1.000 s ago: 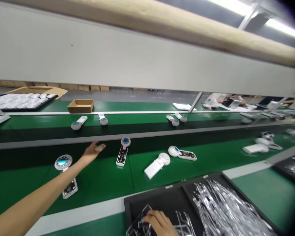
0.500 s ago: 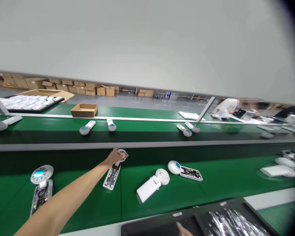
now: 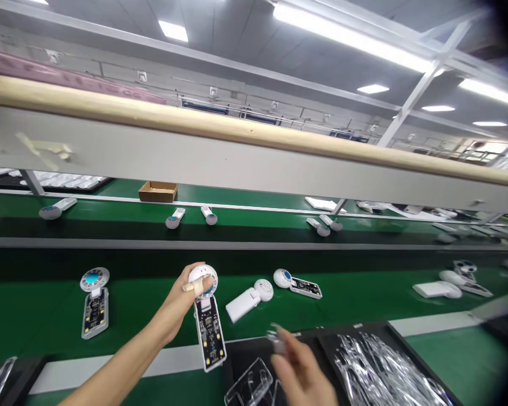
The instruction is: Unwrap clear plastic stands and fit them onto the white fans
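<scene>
My left hand (image 3: 183,299) grips the round head of a white device (image 3: 210,332); its open lower body hangs down and shows a dark circuit board. Between the thumb and fingers of my right hand (image 3: 300,366) is a small clear piece (image 3: 277,338), blurred, over the black tray (image 3: 322,332). A clear plastic cover (image 3: 250,383) lies in that tray's left part. Beside the held device, a closed white device (image 3: 243,304) rests on the green belt, with an open one (image 3: 298,283) to its right.
Many clear parts (image 3: 385,366) fill the tray's right part. Another open device (image 3: 95,310) lies at the left, and white devices (image 3: 438,288) lie at the right. A long rail (image 3: 254,132) crosses above. Behind stands a cardboard box (image 3: 158,192).
My left hand has lifted the device off the belt and brought it closer. My right hand has come further into view with a clear piece. The view has tilted upward.
</scene>
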